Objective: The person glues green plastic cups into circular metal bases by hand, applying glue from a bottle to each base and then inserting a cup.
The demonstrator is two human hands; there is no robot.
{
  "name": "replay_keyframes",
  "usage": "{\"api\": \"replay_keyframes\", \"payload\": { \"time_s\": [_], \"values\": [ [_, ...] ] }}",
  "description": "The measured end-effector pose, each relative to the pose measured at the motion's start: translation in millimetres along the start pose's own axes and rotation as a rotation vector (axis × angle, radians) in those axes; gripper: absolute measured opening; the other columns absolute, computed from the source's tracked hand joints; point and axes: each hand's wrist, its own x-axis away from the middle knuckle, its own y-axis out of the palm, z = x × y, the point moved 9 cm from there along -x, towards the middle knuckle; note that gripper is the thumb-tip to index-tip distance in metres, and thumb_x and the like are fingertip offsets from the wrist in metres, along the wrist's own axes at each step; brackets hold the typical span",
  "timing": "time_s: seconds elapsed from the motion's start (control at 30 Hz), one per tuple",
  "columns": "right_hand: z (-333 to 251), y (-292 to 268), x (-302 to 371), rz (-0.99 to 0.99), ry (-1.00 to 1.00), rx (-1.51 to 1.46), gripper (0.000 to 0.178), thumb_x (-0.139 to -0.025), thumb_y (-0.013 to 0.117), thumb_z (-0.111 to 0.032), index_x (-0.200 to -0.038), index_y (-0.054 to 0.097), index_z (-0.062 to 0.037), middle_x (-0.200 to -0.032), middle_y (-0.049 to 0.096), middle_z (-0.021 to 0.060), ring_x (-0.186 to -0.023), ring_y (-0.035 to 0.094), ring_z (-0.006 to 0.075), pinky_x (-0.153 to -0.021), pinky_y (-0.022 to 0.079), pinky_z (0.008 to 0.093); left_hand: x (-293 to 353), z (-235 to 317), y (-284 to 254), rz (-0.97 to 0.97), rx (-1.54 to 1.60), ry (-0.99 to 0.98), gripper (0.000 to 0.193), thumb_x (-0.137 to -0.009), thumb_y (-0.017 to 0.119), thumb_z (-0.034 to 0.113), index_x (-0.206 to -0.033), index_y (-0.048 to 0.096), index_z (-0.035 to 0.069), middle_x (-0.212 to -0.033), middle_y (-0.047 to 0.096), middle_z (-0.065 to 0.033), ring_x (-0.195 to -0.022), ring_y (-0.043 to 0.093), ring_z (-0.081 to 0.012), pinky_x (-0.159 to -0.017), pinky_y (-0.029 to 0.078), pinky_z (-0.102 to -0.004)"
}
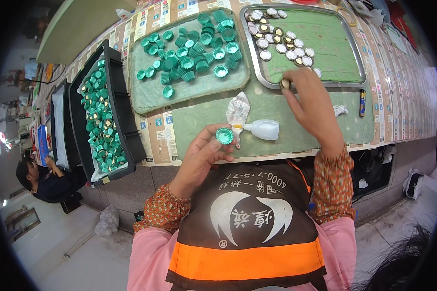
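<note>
My left hand [201, 154] holds a small green fluted cap [224, 135] between thumb and fingers, its hollow side facing up. At the near edge of the metal tray [320, 84], my right hand [310, 99] pinches a small round disc [285, 84] with a dark rim. Several similar discs [280, 48], some white on top and some gold, lie on the tray's green lining. A translucent white squeeze bottle [265, 129] with a yellowish nozzle rests on its side, just right of the left hand. Its tip lies on a crumpled whitish cloth [238, 110].
Many loose green caps [187, 63] cover a green padded board [145, 97] at the back left. A black crate [126, 92] at the left holds caps with gold centres. A yellow-and-dark stick [362, 103] lies at the right. Another person [39, 177] sits at far left.
</note>
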Motion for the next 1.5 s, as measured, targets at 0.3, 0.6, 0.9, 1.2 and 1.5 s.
{"api": "replay_keyframes", "payload": {
  "time_s": [0.3, 0.6, 0.9, 1.2, 1.5],
  "values": [
    [-1, 13, 57, -0.076, 0.105, 0.043, 0.037, -0.084, 0.071, -0.002, -0.118, 0.059, -0.0007, -0.109, 0.056, 0.0163, -0.102, 0.055, 0.0366, -0.087, 0.048, 0.046, -7, -8, 8, -0.043, 0.0, -0.038, 0.054, -0.102, 0.063, 0.031, -0.146, 0.049, 0.001, -0.12, 0.066, -0.0124, -0.105, 0.065, -0.0155, -0.087, 0.059, -0.0316],
    [3, 15, 63, -0.051, 0.112, -0.048, 0.033, -0.085, 0.071, -0.002, -0.115, 0.058, 0.0001, -0.11, 0.056, 0.0178, -0.1, 0.055, 0.0382, -0.088, 0.047, 0.0469, -4, -8, 14, -0.064, 0.087, -0.073, 0.052, -0.102, 0.062, 0.025, -0.148, 0.049, 0.003, -0.124, 0.064, -0.0112, -0.105, 0.063, -0.0144, -0.087, 0.058, -0.0302],
    [-93, 3, 52, -0.101, -0.061, -0.395, 0.04, -0.085, 0.07, -0.002, -0.123, 0.056, 0.0009, -0.11, 0.057, 0.019, -0.1, 0.057, 0.0387, -0.086, 0.049, 0.0467, -3, -18, 17, -0.118, 0.18, -0.11, 0.046, -0.102, 0.064, 0.021, -0.144, 0.05, 0.008, -0.126, 0.064, -0.0076, -0.102, 0.063, -0.0134, -0.088, 0.058, -0.0297],
    [-111, 23, 57, -0.164, -0.109, -0.285, 0.047, -0.082, 0.075, -0.001, -0.125, 0.056, 0.0014, -0.109, 0.057, 0.0169, -0.097, 0.058, 0.0344, -0.085, 0.051, 0.0429, 0, -25, 14, -0.155, 0.131, -0.114, 0.048, -0.102, 0.064, 0.021, -0.144, 0.049, 0.003, -0.131, 0.061, -0.0064, -0.114, 0.063, -0.0153, -0.091, 0.057, -0.0311],
    [-114, 25, 58, -0.173, -0.118, -0.276, 0.044, -0.082, 0.075, -0.002, -0.123, 0.057, 0.0026, -0.108, 0.056, 0.0174, -0.096, 0.058, 0.0349, -0.085, 0.051, 0.0433, 2, -25, 15, -0.157, 0.084, -0.099, 0.048, -0.103, 0.063, 0.019, -0.146, 0.049, 0.003, -0.131, 0.061, -0.007, -0.115, 0.063, -0.0155, -0.094, 0.056, -0.0317]
  ]
}}
